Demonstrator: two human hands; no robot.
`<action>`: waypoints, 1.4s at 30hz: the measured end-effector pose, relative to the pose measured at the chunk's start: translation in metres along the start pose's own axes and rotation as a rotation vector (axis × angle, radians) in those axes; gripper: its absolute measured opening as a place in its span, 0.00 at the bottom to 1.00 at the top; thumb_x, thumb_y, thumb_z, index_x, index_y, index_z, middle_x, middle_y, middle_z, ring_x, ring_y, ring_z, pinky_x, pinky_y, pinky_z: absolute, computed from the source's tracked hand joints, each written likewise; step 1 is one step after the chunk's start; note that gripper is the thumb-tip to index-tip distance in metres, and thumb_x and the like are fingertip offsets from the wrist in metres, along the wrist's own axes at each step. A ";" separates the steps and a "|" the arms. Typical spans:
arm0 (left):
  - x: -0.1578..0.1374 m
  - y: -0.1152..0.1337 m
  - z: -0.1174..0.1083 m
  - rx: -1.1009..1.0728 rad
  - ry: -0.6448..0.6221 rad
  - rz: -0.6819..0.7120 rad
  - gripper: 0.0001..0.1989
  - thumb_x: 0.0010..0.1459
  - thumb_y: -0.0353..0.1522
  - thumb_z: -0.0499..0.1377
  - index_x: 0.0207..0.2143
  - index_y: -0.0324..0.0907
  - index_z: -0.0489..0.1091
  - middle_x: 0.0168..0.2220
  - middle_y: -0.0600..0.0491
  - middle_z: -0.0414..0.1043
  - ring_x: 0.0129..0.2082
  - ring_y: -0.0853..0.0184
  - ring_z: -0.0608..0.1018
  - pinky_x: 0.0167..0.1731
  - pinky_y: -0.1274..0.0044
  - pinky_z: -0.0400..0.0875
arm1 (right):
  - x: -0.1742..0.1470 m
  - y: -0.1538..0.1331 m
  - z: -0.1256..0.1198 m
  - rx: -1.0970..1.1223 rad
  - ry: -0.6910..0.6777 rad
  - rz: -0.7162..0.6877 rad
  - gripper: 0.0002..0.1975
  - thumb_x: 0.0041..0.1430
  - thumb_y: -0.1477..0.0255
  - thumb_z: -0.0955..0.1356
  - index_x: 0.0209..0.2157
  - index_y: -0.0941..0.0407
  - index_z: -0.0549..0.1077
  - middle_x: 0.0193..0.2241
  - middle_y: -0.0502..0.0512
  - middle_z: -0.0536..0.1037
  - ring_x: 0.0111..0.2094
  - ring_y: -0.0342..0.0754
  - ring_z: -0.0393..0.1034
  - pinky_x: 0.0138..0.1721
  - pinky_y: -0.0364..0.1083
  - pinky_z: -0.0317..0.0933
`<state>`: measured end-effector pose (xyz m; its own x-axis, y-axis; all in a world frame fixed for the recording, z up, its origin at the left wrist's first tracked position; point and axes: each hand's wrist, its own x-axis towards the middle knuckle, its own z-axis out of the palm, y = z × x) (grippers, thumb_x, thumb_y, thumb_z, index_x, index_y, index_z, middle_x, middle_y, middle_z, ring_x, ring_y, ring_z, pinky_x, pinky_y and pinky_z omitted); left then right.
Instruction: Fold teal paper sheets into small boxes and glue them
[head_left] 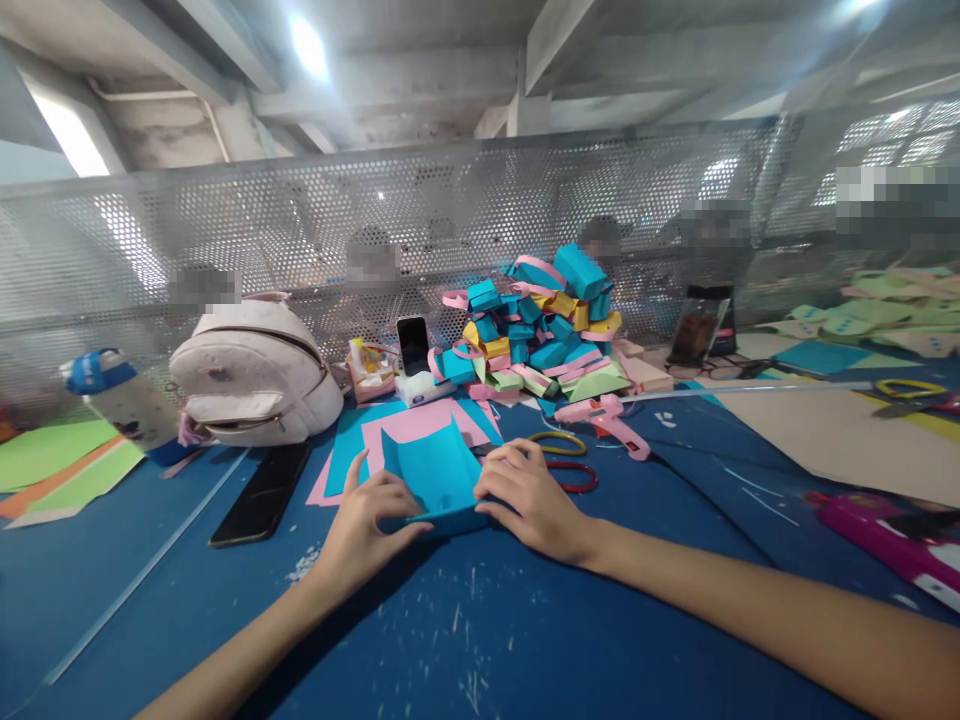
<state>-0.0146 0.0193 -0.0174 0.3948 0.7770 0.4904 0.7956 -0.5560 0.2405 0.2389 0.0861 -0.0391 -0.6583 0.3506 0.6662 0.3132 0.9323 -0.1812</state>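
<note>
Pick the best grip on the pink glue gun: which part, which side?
Likely the handle, taken from the near right by the right hand once it lets go of the blue paper. The glue gun lies with its narrow end toward the left and its handle slanting near and right. Mind the cord trailing from the handle's end.

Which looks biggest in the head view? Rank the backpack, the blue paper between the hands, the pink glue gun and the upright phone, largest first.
1. Backpack
2. Blue paper
3. Pink glue gun
4. Upright phone
</note>
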 end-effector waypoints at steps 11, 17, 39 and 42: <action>-0.003 0.004 0.000 0.051 -0.011 -0.005 0.08 0.59 0.36 0.62 0.27 0.45 0.71 0.29 0.59 0.74 0.34 0.67 0.77 0.64 0.48 0.35 | 0.000 -0.003 0.000 -0.019 -0.002 -0.007 0.06 0.67 0.71 0.63 0.35 0.55 0.68 0.35 0.53 0.75 0.44 0.52 0.64 0.52 0.53 0.47; -0.005 0.018 0.007 0.147 0.007 0.069 0.03 0.62 0.29 0.57 0.38 0.45 0.71 0.30 0.58 0.74 0.34 0.68 0.76 0.64 0.51 0.33 | 0.000 -0.004 0.000 0.051 -0.031 0.031 0.04 0.66 0.69 0.66 0.37 0.54 0.69 0.36 0.51 0.76 0.46 0.50 0.64 0.53 0.52 0.46; -0.005 0.030 0.013 0.141 0.118 0.122 0.14 0.65 0.30 0.52 0.27 0.43 0.71 0.23 0.59 0.70 0.28 0.70 0.72 0.64 0.53 0.43 | -0.001 -0.012 0.002 0.121 0.023 -0.010 0.03 0.65 0.73 0.66 0.38 0.54 0.73 0.35 0.50 0.77 0.45 0.49 0.64 0.53 0.52 0.46; -0.008 0.034 0.020 0.201 0.169 0.186 0.13 0.65 0.29 0.53 0.27 0.42 0.71 0.22 0.58 0.69 0.28 0.70 0.71 0.63 0.56 0.48 | -0.001 -0.018 0.006 0.110 0.026 -0.069 0.04 0.66 0.71 0.66 0.39 0.54 0.73 0.35 0.51 0.78 0.43 0.49 0.64 0.52 0.51 0.47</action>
<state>0.0188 0.0003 -0.0298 0.4735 0.5979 0.6468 0.7985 -0.6013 -0.0287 0.2294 0.0691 -0.0412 -0.6575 0.2846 0.6976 0.1902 0.9586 -0.2119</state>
